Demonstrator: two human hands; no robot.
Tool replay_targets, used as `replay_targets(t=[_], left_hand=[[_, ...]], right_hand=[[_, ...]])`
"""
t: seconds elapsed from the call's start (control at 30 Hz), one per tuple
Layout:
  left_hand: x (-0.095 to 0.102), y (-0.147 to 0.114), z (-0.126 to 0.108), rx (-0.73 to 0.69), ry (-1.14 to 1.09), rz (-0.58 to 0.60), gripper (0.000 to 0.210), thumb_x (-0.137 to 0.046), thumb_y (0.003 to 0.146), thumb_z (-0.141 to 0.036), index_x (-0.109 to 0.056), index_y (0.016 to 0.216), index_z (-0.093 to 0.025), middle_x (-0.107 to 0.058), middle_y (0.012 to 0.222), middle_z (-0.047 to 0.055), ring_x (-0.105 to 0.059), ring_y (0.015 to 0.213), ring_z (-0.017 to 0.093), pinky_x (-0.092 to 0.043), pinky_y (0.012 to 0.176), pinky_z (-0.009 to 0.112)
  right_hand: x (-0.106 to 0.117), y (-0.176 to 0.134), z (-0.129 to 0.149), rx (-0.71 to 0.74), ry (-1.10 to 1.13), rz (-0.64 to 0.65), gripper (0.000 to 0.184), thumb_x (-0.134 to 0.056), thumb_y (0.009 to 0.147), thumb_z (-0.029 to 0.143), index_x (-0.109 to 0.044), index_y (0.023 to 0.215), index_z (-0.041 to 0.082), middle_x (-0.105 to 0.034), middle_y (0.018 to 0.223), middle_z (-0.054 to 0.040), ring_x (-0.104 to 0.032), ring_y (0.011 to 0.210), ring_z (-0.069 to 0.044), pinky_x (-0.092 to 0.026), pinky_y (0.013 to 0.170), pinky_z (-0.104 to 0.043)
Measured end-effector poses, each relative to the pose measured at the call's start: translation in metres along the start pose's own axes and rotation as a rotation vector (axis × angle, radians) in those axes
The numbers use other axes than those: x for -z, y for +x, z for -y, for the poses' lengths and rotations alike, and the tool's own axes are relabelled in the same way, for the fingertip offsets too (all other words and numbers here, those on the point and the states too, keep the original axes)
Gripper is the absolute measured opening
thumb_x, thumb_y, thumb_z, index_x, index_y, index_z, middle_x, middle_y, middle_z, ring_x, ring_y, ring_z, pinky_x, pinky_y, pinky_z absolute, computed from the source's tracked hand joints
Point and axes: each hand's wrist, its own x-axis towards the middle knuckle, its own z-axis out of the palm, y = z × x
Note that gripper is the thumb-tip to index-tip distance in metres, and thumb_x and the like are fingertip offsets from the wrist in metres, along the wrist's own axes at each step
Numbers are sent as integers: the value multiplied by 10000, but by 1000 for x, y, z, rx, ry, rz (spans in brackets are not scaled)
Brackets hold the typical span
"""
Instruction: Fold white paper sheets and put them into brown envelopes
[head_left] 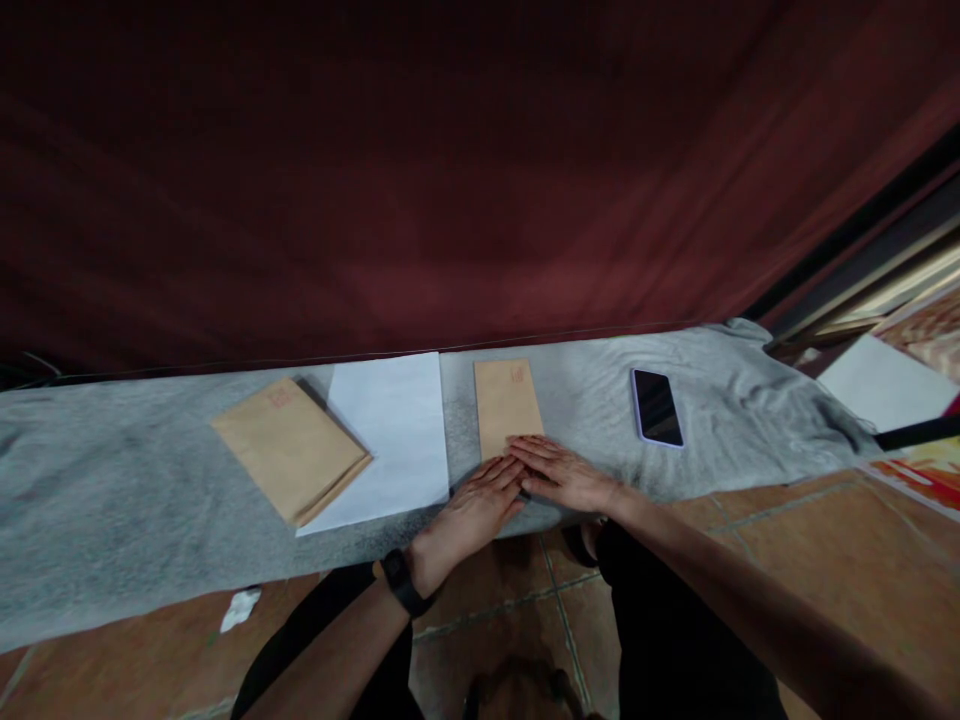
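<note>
A brown paper envelope (506, 400) lies upright before me on the grey cloth, a small red print near its top right. Across its lower end my left hand (480, 505) rests flat, fingers stretched out. My right hand (562, 472) also lies flat there, its fingertips meeting and partly overlapping those of the left. The envelope's near edge is hidden under both hands. To the left, a stack of brown envelopes (289, 440) sits at a slant, partly over white paper (397, 430).
A phone in a light purple case (658, 408) lies right of my hands on the grey cloth (585, 385). A dark red curtain (450, 200) hangs behind. Crumpled white tissue (240, 608) is on the tiled floor (517, 590). A white sheet (889, 385) and printed items are at far right.
</note>
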Motion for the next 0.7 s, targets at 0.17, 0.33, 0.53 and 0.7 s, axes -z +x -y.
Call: replay_targets(t=[0.17, 0.33, 0.53, 0.7], left_hand=[[8, 1, 6, 38, -41, -23, 368, -504, 990, -180, -545, 1355, -179, -615, 1406, 105, -559, 1325, 196, -472, 1096, 359], [-3, -1, 6, 59, 58, -13, 325, -488, 981, -116, -564, 1295, -152, -620, 1384, 133, -569, 1310, 219, -467, 1090, 385], [-3, 5, 0, 113, 101, 5, 241, -524, 946, -64, -596, 1158, -153, -661, 1242, 101, -618, 1179, 227, -515, 962, 354], [-1, 11, -2, 160, 129, -16, 132, -511, 952, -87, -600, 997, -172, -654, 1032, 68, -621, 1024, 225, -507, 876, 354]], right_hand=[[-9, -15, -4, 26, 63, -248, 400, -557, 988, 264, -583, 1387, 280, -630, 1395, -69, -568, 1315, -220, -461, 1125, -479], [-10, -19, -6, -10, 80, -303, 279, -565, 983, 215, -692, 1216, 300, -714, 1251, -38, -651, 1191, -210, -530, 1038, -454], [-7, -16, -9, -64, 38, -313, 157, -577, 979, 228, -717, 1037, 266, -732, 1163, -44, -680, 1093, -211, -546, 965, -427], [-4, -14, -5, -112, 32, -302, 149, -550, 989, 259, -696, 968, 241, -715, 1091, -56, -670, 1030, -208, -535, 919, -394]])
